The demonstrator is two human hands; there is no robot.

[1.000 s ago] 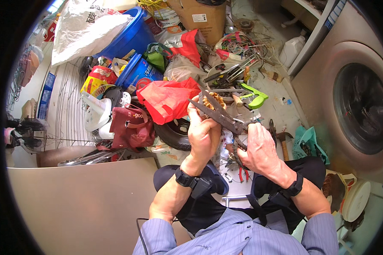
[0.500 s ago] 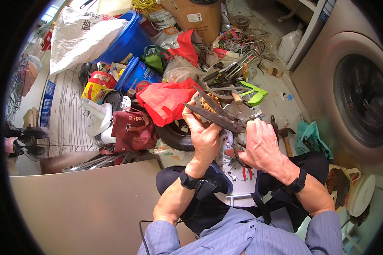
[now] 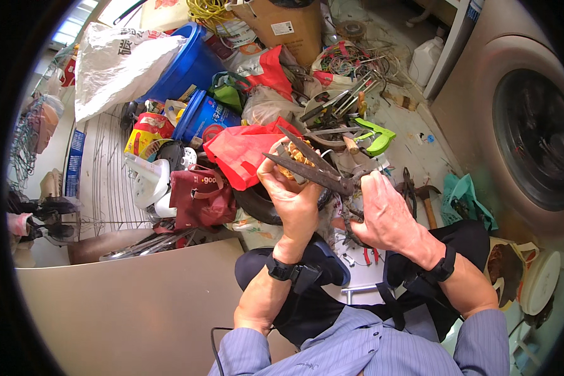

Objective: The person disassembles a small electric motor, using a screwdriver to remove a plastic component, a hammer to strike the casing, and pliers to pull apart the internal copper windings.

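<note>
My right hand (image 3: 385, 210) is closed around the handles of large dark metal shears (image 3: 341, 183), whose blades point up and to the left, spread apart. My left hand (image 3: 297, 210) is closed on a yellow-brown bumpy piece (image 3: 299, 152) with a pale edge, partly hidden behind the blades. The lower blade crosses just above the left fingers. Whether the blades touch the piece, I cannot tell. Behind the left hand lie a red bag (image 3: 241, 153) and a dark tyre-like ring (image 3: 263, 203).
A hammer (image 3: 427, 203), pliers (image 3: 409, 191) and a bright green handled tool (image 3: 377, 139) lie to the right. Beyond stand blue buckets (image 3: 207, 116) and a cardboard box (image 3: 288, 31). A front-loading washing machine (image 3: 476, 119) borders the right; a beige panel (image 3: 131, 307) fills the lower left.
My left hand and the yellow-brown piece have shifted slightly left. The shears still lie across it with blades apart, and both grips are unchanged. The whole view has tilted a little.
</note>
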